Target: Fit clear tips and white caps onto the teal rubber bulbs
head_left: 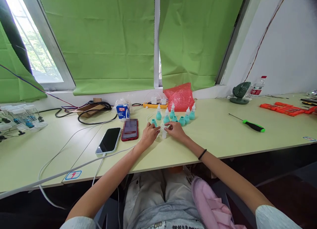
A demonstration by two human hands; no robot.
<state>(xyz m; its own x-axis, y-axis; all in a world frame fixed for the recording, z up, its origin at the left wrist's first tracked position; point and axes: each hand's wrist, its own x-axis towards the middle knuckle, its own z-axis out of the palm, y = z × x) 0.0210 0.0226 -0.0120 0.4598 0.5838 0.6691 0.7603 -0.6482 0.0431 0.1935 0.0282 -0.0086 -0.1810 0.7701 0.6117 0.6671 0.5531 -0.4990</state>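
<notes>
My left hand and my right hand meet over the table near its front edge. Between their fingertips are small translucent white nozzle tips, and the thumb and fingers of each hand close in on them from either side. Exactly how many pieces they pinch is too small to tell. Just behind stand several teal rubber bulbs. Some have an open neck, while others, such as the capped bulb, carry a white pointed tip. My left fingers partly cover one open bulb.
Left of my hands lie a red-cased phone and a white-edged phone with a cable. Behind are a blue drink carton, power strip and red bubble bag. Rightward are a screwdriver, fan and orange-red tools.
</notes>
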